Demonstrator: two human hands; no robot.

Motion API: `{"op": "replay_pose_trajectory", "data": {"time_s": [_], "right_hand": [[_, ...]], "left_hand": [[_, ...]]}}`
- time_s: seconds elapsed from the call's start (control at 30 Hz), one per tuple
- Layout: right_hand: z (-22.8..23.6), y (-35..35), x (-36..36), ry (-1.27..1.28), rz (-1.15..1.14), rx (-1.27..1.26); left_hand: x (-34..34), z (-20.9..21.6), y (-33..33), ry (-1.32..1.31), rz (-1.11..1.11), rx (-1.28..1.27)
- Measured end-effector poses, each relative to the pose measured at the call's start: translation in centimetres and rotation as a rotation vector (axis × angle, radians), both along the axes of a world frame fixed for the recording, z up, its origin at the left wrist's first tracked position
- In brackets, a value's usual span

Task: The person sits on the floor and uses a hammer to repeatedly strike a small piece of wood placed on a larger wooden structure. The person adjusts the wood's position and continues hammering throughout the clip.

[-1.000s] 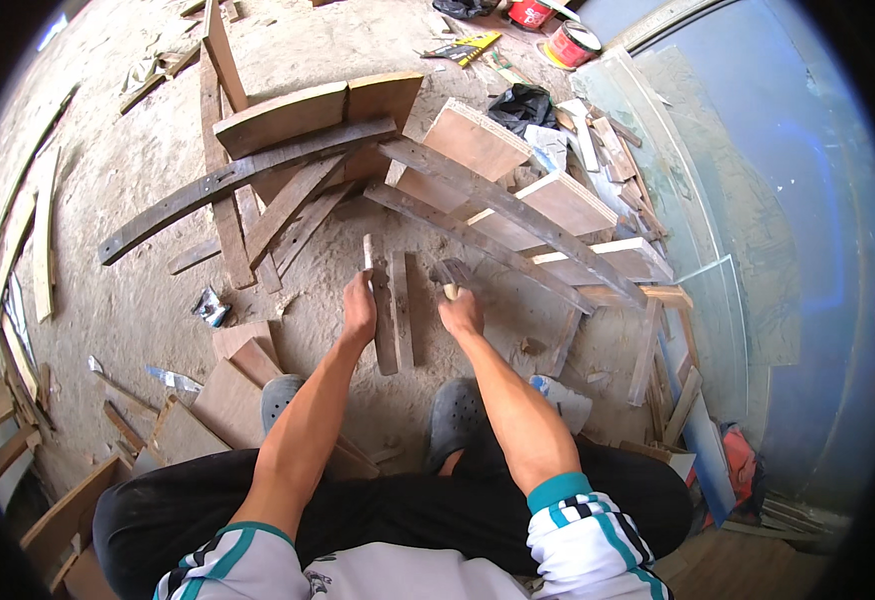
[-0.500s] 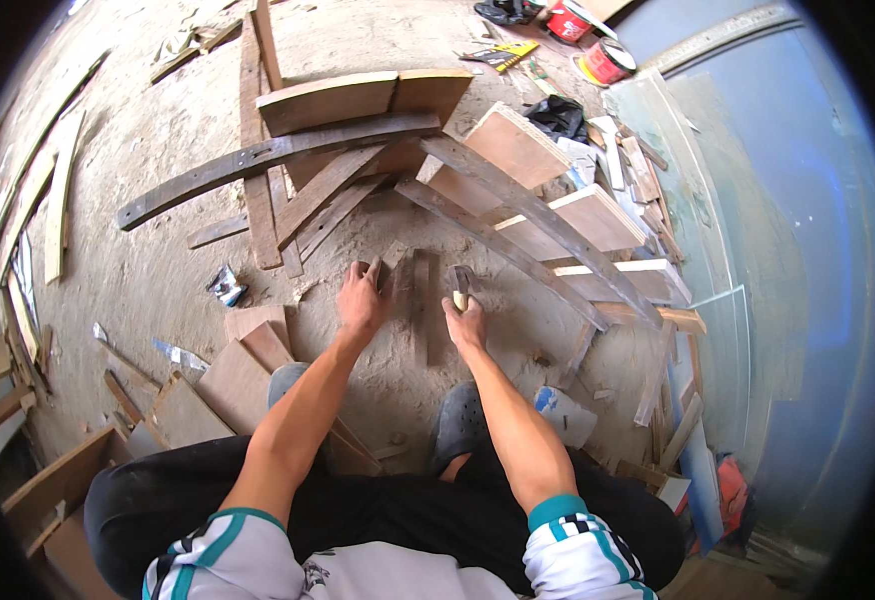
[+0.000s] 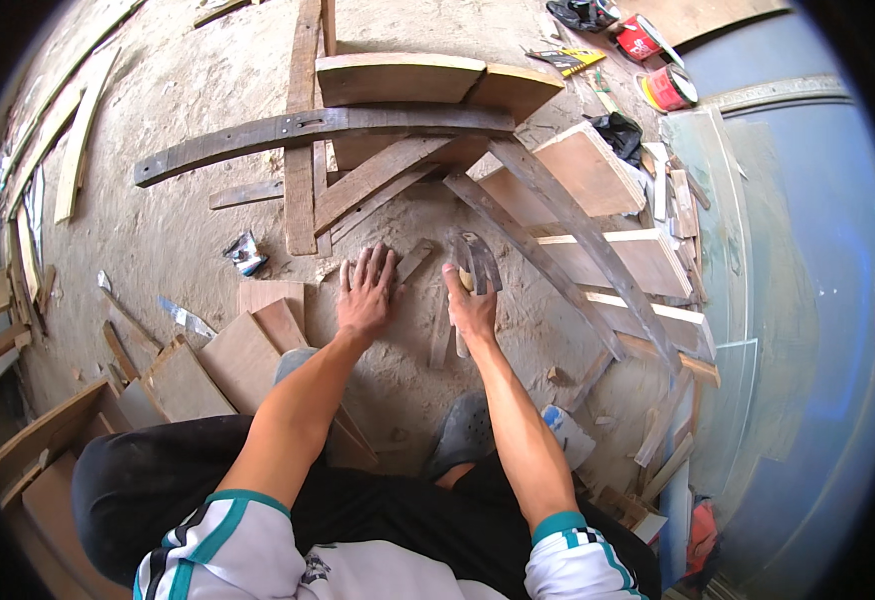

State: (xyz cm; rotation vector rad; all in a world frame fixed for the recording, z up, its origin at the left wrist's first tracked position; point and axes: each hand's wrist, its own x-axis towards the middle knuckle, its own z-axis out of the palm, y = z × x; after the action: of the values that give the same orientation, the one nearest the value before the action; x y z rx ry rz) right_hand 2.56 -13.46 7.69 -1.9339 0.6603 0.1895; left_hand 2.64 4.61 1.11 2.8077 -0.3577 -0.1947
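Dark brown, weathered wood shows first: a short slat (image 3: 416,258), narrow and square-ended, lying on the dusty grey floor (image 3: 383,372) just beyond the fingers of the left hand (image 3: 366,296). It runs on the diagonal, its long axis climbing from the lower left, by those fingers, to a free end pointing up and right, away from the person. That left hand is palm down, fingers fanned wide, grasping nothing that shows; whether it presses on the slat's near end, I cannot tell. Over to the right hand (image 3: 474,312), and it's closed firmly around a hand tool (image 3: 485,262), pale at the grip, with a broad, dull grey metal head. The head points forward, away from the body, while the long axis comes back almost straight toward the person, a light-coloured length poking out below the fist. Just left of that fist lies a second slat (image 3: 440,340), greyish brown and blurred, close to lengthwise with the tool, its far end hard to make out. Up ahead sits the dark curved beam (image 3: 228,139), stretched left to right, and nearer, a grey perforated shoe (image 3: 465,432).
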Motion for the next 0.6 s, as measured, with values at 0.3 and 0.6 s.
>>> {"op": "replay_pose_trajectory", "data": {"time_s": [0.3, 0.6], "right_hand": [[0.8, -0.5, 2.0, 0.053, 0.079, -0.019], [0.9, -1.1, 2.4, 0.336, 0.371, -0.301]], "left_hand": [[0.6, 0.6, -0.1, 0.047, -0.022, 0.03], [1.0, 1.1, -1.2, 0.078, -0.039, 0.048]]}}
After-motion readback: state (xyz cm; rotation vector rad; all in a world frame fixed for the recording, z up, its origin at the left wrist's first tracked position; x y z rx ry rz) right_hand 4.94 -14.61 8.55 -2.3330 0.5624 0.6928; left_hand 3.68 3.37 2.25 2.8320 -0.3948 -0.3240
